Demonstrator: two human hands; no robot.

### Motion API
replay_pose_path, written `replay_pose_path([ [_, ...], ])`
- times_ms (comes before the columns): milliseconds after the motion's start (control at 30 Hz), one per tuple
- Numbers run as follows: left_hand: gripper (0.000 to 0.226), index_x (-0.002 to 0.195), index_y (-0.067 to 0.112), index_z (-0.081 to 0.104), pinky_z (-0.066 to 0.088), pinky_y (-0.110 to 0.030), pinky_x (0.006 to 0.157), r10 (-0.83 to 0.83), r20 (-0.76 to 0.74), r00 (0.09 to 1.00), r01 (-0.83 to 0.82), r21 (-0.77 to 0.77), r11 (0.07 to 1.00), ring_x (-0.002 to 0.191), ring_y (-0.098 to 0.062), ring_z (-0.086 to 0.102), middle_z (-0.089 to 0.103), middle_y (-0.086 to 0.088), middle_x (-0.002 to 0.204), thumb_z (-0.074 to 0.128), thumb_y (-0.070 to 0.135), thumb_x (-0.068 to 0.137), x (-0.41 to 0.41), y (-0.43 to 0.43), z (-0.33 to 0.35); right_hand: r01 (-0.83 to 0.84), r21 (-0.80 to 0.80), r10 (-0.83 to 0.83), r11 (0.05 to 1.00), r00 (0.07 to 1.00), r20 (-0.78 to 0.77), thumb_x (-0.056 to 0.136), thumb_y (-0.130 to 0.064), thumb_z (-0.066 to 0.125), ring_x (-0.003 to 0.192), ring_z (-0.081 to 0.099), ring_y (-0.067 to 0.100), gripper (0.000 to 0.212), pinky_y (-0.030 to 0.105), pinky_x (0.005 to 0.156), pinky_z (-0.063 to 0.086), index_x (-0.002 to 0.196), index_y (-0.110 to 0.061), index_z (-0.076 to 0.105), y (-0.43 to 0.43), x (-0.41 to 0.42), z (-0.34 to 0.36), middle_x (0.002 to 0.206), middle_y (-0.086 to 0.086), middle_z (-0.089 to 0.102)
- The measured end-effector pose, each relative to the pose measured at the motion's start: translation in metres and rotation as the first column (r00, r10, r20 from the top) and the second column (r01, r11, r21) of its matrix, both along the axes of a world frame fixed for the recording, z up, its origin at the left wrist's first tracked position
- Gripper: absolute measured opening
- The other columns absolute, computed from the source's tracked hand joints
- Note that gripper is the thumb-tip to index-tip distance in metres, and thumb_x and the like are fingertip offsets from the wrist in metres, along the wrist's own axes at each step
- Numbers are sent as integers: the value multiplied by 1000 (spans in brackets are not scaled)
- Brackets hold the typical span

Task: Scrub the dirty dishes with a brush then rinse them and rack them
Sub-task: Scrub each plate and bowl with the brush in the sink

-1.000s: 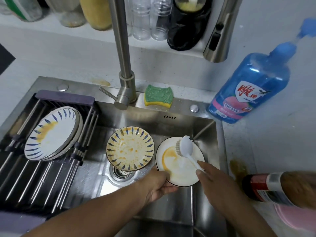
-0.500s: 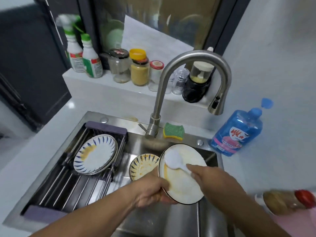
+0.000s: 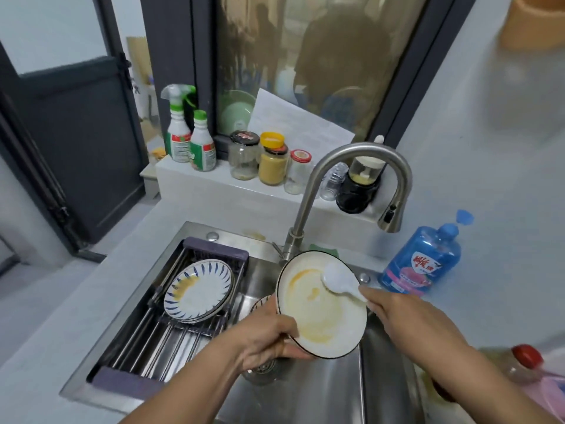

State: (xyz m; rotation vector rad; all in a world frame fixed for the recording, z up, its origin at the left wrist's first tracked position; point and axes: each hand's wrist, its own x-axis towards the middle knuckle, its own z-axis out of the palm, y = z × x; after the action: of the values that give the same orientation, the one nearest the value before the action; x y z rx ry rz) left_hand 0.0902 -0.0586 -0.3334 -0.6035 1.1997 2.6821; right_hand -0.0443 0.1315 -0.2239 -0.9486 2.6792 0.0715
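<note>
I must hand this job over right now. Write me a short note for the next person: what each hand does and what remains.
Left hand: grips the white plate by its lower rim, tilted above the sink.
Right hand: holds the brush, head on the plate's upper part.
Rack: striped plates, the top one yellow-stained. A patterned dish in the sink, mostly hidden.
Done: nothing looks clean yet.
Left: scrub off the yellow smears, rinse, rack; then the other dishes.

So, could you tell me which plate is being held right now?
The plain white, dark-rimmed plate, gripped by the left hand with the brush on it; the blue-striped plates lie in the rack.
</note>
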Motion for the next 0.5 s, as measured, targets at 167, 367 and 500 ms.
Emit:
replay_pose_path([
  [167, 69, 131, 11, 58, 58, -66, 78, -20, -21, 1000, 22, 86, 996, 115, -47, 66, 67, -25, 127, 43, -25, 74, 5, 14, 3, -143, -20, 145, 989, 982, 120, 103, -56, 37, 124, 55, 19, 38, 35, 95, 48, 138, -69, 33, -18, 19, -1, 139, -13, 58],
  [367, 73, 136, 12, 55, 57, -68, 79, -53, -34, 998, 55, 82, 995, 114, -46, 66, 65, -25, 130, 38, -31, 78, 13, 13, -1, -210, 57, 206, 976, 976, 64, 105, -53, 33, 125, 52, 19, 41, 33, 86, 43, 142, -70, 28, -13, 26, 13, 135, -11, 57],
  [500, 64, 130, 8, 56, 52, -73, 86, -6, -52, 999, 13, 132, 991, 111, -48, 67, 71, -22, 121, 35, -30, 82, 11, 17, 5, -128, 90, 141, 988, 978, -155, 107, -34, 35, 122, 56, 27, 53, 38, 91, 50, 149, -61, 18, -16, 18, 20, 136, -2, 52],
])
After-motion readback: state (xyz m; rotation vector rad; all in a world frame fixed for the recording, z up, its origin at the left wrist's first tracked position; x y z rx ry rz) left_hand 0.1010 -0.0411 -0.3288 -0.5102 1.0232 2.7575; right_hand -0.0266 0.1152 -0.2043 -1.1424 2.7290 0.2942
